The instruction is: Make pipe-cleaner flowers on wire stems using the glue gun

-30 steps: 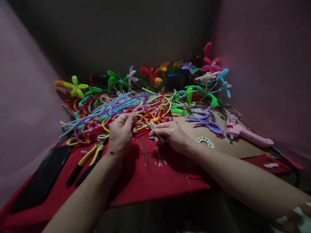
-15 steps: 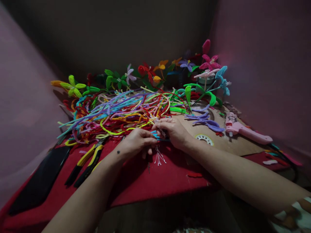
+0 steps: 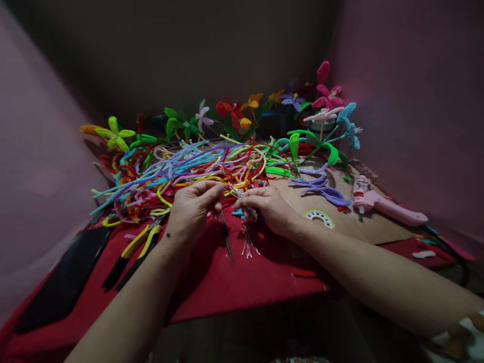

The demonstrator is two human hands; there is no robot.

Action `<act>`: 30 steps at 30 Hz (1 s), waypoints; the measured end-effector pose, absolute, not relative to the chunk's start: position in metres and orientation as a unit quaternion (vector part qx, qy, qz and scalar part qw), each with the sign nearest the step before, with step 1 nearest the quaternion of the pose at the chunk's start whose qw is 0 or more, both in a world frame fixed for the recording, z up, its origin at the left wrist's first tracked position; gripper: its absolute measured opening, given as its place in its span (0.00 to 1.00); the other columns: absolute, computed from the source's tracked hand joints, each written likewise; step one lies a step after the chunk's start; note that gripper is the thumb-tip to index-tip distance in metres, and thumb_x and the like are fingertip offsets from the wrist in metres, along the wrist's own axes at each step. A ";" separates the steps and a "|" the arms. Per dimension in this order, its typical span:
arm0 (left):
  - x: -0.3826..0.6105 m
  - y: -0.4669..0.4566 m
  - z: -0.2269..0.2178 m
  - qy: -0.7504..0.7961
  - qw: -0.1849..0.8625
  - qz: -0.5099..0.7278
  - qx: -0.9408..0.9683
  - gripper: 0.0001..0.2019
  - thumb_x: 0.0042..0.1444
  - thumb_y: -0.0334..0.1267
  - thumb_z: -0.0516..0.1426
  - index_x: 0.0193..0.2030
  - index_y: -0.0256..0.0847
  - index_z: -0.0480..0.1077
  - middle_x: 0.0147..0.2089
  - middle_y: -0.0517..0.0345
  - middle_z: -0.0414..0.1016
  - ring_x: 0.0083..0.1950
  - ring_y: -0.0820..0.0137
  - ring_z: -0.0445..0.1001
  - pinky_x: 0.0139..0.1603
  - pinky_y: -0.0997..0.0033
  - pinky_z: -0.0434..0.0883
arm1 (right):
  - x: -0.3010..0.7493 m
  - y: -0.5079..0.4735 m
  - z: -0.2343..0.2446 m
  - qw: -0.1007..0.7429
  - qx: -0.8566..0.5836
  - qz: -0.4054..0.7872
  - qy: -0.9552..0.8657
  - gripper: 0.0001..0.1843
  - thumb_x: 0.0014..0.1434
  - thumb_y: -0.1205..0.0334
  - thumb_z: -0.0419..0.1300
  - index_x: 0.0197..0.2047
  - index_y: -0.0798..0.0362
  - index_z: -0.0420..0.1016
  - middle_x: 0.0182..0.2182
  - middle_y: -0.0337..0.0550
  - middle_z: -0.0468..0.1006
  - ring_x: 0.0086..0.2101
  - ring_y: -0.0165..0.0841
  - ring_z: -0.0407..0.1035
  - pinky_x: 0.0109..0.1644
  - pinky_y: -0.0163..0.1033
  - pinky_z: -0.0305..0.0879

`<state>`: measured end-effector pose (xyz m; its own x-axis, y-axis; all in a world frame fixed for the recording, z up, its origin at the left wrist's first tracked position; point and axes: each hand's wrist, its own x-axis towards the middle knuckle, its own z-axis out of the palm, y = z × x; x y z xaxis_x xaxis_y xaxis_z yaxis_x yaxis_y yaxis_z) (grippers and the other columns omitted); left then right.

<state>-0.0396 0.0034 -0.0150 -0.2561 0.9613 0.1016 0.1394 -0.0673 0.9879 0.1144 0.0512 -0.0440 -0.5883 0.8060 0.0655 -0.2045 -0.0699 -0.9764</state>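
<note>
My right hand (image 3: 266, 207) is closed in a pinch on a small bundle of white-tipped flower stamens (image 3: 239, 191). Close by on its left, my left hand (image 3: 198, 209) has thumb and forefinger pressed together; whatever they hold is too small to make out. Thin dark wires (image 3: 227, 242) stretch down over the red cloth just below the left fingers. More white stamens (image 3: 249, 242) lie fanned out below the right hand. Partly hidden under the right fingers are light blue fuzzy pieces (image 3: 238, 213).
Behind the hands spreads a heap of coloured pipe cleaners (image 3: 181, 166), with finished pipe-cleaner flowers (image 3: 229, 111) beyond. Yellow-black pliers (image 3: 134, 249) and a black flat object (image 3: 62, 280) lie left. Purple petal loops (image 3: 321, 186) and a pink glue gun (image 3: 389, 204) rest on cardboard (image 3: 355, 227).
My left hand has moved left and slightly up, away from the light blue pieces. The dark wires beneath it now show more. My right hand keeps hold of the stamens in nearly the same place.
</note>
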 end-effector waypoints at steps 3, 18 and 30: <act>-0.037 0.001 -0.013 0.581 0.348 0.549 0.490 0.08 0.48 0.39 0.60 0.30 0.36 0.73 0.17 0.64 0.67 0.18 0.78 0.62 0.20 0.78 0.62 | 0.114 0.050 -0.042 0.369 -0.250 0.685 -0.577 0.07 0.46 0.65 0.56 0.22 0.56 0.75 0.12 0.32 0.64 0.15 0.23 0.55 0.20 0.32 0.50; -0.055 0.004 0.003 0.526 0.442 0.613 0.390 0.05 0.42 0.33 0.62 0.24 0.35 0.69 0.17 0.65 0.62 0.15 0.83 0.56 0.15 0.83 0.55 | 0.113 0.056 -0.047 0.381 -0.263 0.740 -0.488 0.11 0.50 0.58 0.60 0.23 0.57 0.71 0.12 0.31 0.63 0.14 0.20 0.53 0.17 0.28 0.44; -0.034 0.000 -0.007 0.664 0.382 0.289 0.574 0.12 0.48 0.42 0.58 0.20 0.35 0.71 0.12 0.62 0.64 0.14 0.79 0.57 0.15 0.79 0.52 | 0.115 0.058 -0.046 0.387 -0.237 0.787 -0.417 0.09 0.51 0.61 0.59 0.26 0.58 0.73 0.20 0.40 0.74 0.21 0.27 0.67 0.24 0.32 0.62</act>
